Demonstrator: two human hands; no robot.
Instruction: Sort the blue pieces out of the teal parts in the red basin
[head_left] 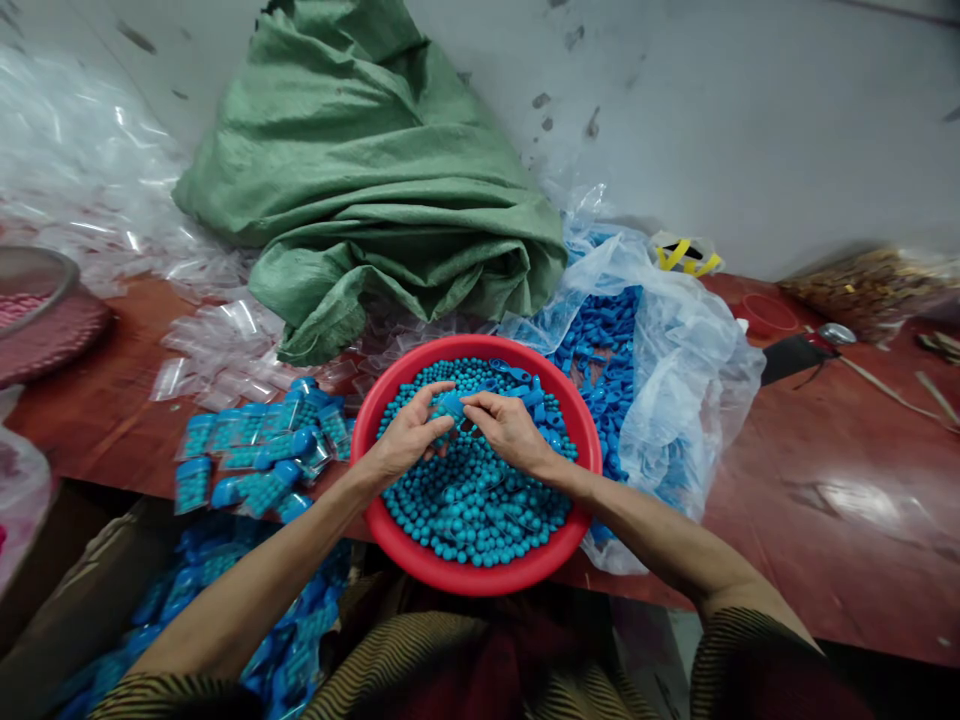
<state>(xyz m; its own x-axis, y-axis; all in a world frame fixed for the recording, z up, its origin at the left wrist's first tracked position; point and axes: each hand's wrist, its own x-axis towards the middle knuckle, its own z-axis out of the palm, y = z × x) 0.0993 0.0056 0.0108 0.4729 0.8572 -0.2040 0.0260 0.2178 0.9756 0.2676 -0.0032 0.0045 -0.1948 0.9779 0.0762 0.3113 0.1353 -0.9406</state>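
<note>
A red basin (480, 580) full of turquoise beads (472, 510) is in front of me. Over it, my left hand (412, 437) is closed around a small clear container (450, 404) with blue in it. My right hand (508, 432) meets it from the right, thumb and fingertips pinched at its edge. What exactly those fingertips grip is too small to make out. Loose blue plastic caps (529, 393) lie on the beads at the basin's back right.
Filled bead containers with blue caps (259, 445) are heaped left of the basin, by clear empty ones (225, 350). More fill a box below (300, 640). A green sack (375, 190) stands behind; a plastic bag (675, 350) of blue parts and a dark blade (795, 355) lie right.
</note>
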